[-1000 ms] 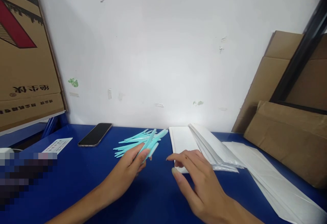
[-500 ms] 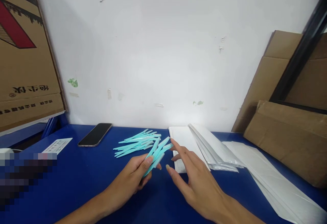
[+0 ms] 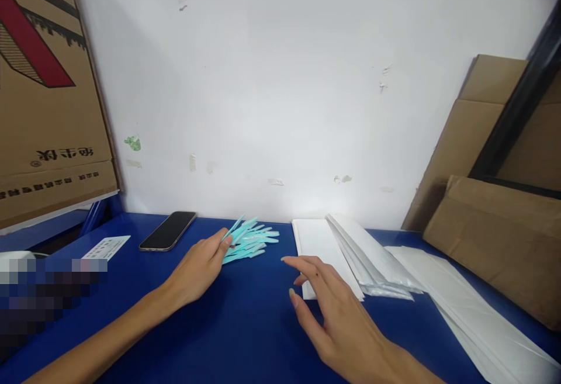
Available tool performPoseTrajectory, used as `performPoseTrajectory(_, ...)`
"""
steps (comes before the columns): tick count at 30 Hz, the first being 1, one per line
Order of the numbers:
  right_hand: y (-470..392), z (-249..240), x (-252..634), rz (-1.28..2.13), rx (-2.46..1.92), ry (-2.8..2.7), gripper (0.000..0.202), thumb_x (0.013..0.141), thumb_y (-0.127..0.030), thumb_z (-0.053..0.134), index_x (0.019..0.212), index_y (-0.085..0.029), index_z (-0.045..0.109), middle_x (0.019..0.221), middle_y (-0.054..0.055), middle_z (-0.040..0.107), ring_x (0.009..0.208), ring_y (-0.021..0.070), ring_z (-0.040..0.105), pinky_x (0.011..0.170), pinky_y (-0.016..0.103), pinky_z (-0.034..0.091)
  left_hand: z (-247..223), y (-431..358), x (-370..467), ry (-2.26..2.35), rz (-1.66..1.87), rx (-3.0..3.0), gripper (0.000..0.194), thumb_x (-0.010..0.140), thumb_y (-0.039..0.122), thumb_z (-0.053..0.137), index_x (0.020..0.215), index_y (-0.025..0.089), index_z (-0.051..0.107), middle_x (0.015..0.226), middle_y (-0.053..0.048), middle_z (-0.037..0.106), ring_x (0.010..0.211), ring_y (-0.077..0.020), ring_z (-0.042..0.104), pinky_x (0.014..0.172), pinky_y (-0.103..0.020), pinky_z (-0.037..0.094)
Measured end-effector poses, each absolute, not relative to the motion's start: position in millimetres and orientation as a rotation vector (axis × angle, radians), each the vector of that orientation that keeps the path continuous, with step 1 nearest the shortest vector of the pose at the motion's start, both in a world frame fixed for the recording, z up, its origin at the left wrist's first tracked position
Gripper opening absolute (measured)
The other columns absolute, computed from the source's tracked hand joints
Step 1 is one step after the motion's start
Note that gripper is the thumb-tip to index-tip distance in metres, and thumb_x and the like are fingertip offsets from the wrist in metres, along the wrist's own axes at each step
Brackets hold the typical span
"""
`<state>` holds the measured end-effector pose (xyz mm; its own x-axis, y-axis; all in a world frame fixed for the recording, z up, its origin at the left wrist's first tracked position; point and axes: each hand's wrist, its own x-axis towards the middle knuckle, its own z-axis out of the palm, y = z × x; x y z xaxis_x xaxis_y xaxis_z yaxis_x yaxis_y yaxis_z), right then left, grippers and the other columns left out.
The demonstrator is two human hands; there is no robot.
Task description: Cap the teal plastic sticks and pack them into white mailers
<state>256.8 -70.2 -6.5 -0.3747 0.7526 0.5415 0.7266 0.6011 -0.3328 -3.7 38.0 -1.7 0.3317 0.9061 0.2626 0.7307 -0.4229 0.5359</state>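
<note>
My left hand (image 3: pixel 199 267) is closed on several slim turquoise eyebrow razors (image 3: pixel 240 231), at the pile's left side. More of the same razors (image 3: pixel 263 239) lie fanned out on the blue table beside and beneath the held ones, so where the bunch ends and the pile begins is hard to see. My right hand (image 3: pixel 337 314) is open, fingers spread, with nothing in it. It hovers in front of a stack of white cards or sheets (image 3: pixel 322 244), partly covering the stack's near edge.
White plastic sleeves (image 3: pixel 377 255) lean on the stack, with longer white sleeves (image 3: pixel 468 308) to the right. A phone (image 3: pixel 169 231) and a printed card (image 3: pixel 107 248) lie left on the blue table (image 3: pixel 197 343). Cardboard boxes (image 3: pixel 504 249) stand right, a large carton (image 3: pixel 56 109) left.
My left hand has moved left and away from me with the razors, from the middle of the table to the pile. My right hand no longer touches their tips and stays nearly in place.
</note>
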Motion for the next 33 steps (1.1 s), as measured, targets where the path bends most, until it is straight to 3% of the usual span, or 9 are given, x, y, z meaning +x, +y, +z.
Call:
performPoseTrajectory(6, -72.3, -7.6, 256.2, 0.112, -1.211, -2.175, 0.051, 0.1, -0.019, 0.044, 0.147, -0.034, 0.033, 0.134, 0.009, 0.054, 0.117, 0.0247, 0.061, 0.1, 0.048, 0.054, -7.0, 43.5, -8.4, 1.746, 0.449, 2.495, 0.04, 0.098, 0.058, 0.038, 0.101, 0.022, 0.056, 0.088, -0.008, 0.07, 0.084, -0.0315, 0.067, 0.068, -0.034, 0.043)
performPoseTrajectory(11, -72.3, -7.9, 256.5, 0.125, -1.203, -2.187, 0.05, 0.1, -0.019, 0.044, 0.146, -0.035, 0.033, 0.134, 0.008, 0.053, 0.116, 0.0244, 0.06, 0.1, 0.048, 0.053, -11.8, 41.2, -5.2, 1.683, 0.291, 2.597, 0.033, 0.097, 0.045, 0.044, 0.112, 0.02, 0.06, 0.101, -0.013, 0.073, 0.09, -0.0333, 0.07, 0.069, -0.036, 0.046)
performPoseTrajectory(19, -72.4, -8.0, 255.0, 0.162, -1.198, -2.207, 0.047, 0.099, -0.017, 0.044, 0.143, -0.034, 0.036, 0.131, 0.008, 0.053, 0.112, 0.0237, 0.06, 0.098, 0.046, 0.053, -12.8, 37.9, -2.8, 1.557, 0.103, 2.794, 0.03, 0.095, 0.023, 0.04, 0.114, 0.013, 0.062, 0.089, -0.017, 0.073, 0.08, -0.0374, 0.07, 0.067, -0.04, 0.044)
performPoseTrajectory(23, -70.7, -8.8, 256.0, 0.162, -1.203, -2.208, 0.046, 0.1, -0.017, 0.045, 0.142, -0.033, 0.038, 0.13, 0.007, 0.054, 0.111, 0.0232, 0.06, 0.097, 0.044, 0.052, -1.3, 31.9, -2.0, 1.524, 0.135, 2.812, 0.027, 0.098, 0.029, 0.04, 0.106, 0.016, 0.062, 0.085, -0.012, 0.072, 0.074, -0.0319, 0.068, 0.064, -0.035, 0.041)
performPoseTrajectory(25, -70.2, -9.2, 256.8, 0.143, -1.215, -2.192, 0.046, 0.1, -0.018, 0.045, 0.143, -0.033, 0.039, 0.13, 0.007, 0.055, 0.111, 0.0231, 0.06, 0.097, 0.044, 0.051, 8.3, 26.4, -0.7, 1.501, 0.252, 2.749, 0.028, 0.1, 0.037, 0.038, 0.099, 0.019, 0.059, 0.082, -0.007, 0.068, 0.071, -0.0257, 0.064, 0.062, -0.031, 0.039)
performPoseTrajectory(29, -71.1, -11.1, 255.9, 0.156, -1.237, -2.146, 0.04, 0.102, -0.024, 0.045, 0.141, -0.031, 0.045, 0.117, 0.006, 0.063, 0.102, 0.0229, 0.062, 0.093, 0.043, 0.05, 16.3, 12.7, 9.2, 1.106, 0.736, 2.185, 0.039, 0.098, 0.054, 0.045, 0.081, 0.02, 0.052, 0.069, 0.004, 0.048, 0.06, -0.013, 0.042, 0.057, -0.024, 0.033)
performPoseTrajectory(33, -72.4, -13.9, 250.1, 0.235, -1.268, -2.113, 0.038, 0.102, -0.036, 0.05, 0.14, -0.029, 0.052, 0.103, 0.004, 0.069, 0.091, 0.0226, 0.064, 0.091, 0.042, 0.048, 5.1, -5.1, 27.9, 0.804, 0.692, 1.673, 0.041, 0.092, 0.06, 0.057, 0.084, 0.019, 0.052, 0.057, 0.011, 0.03, 0.048, -0.0079, 0.02, 0.045, -0.021, 0.02)
